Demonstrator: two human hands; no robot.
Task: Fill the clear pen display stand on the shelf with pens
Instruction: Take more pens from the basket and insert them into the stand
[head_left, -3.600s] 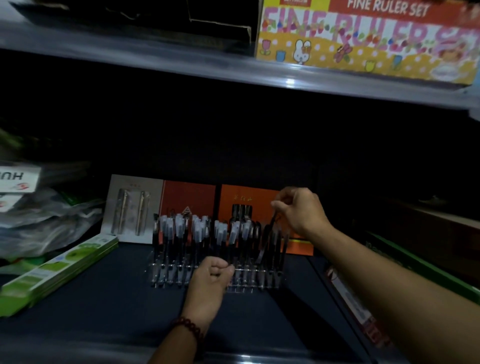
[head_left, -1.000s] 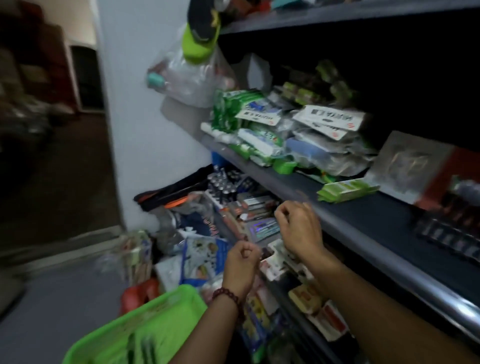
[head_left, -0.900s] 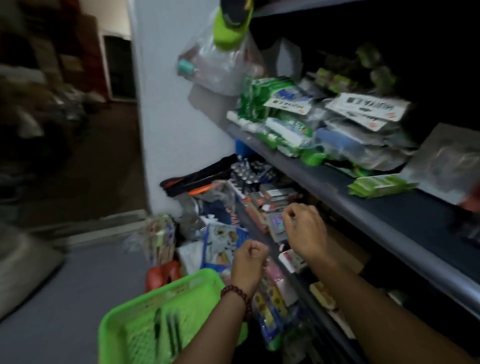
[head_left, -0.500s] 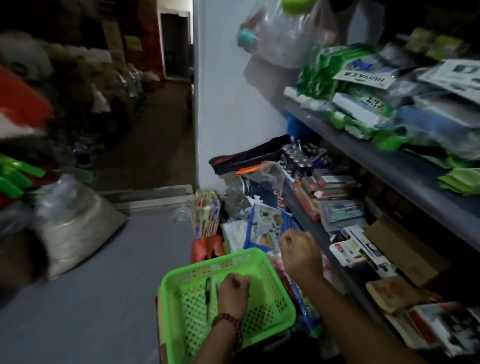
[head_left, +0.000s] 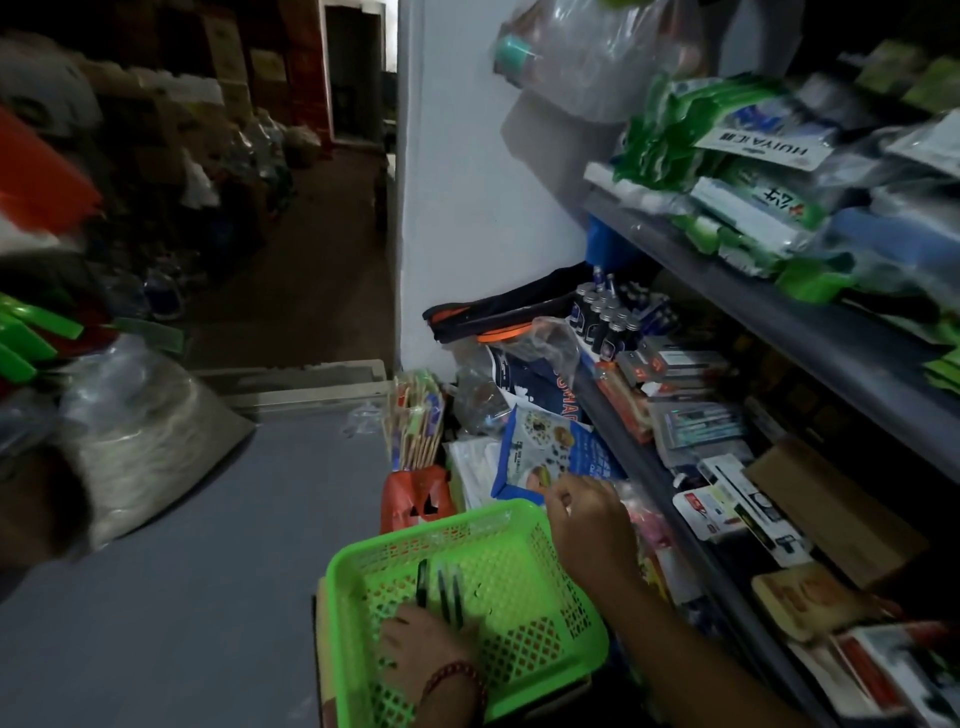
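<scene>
Down by the person's knees, three dark slim pens (head_left: 440, 590) lie side by side on the floor of a bright green plastic mesh basket (head_left: 524, 577). Their long axes run near to far, tips pointing away towards the basket's far rim; one lies slightly apart on the left and the other two are close together. The left hand (head_left: 421, 647), with a red beaded bracelet (head_left: 453, 675) at the wrist, rests on the pens' near ends. Its fingers cover them, so I cannot tell whether its grip has closed on a pen or is only touching. The right hand (head_left: 587, 530) hovers over the basket's far right corner, its grip loose, fingers lightly curled with nothing in them. Just right of the basket stand grey metal shelves (head_left: 831, 338) crowded with boxed and bagged stationery.
</scene>
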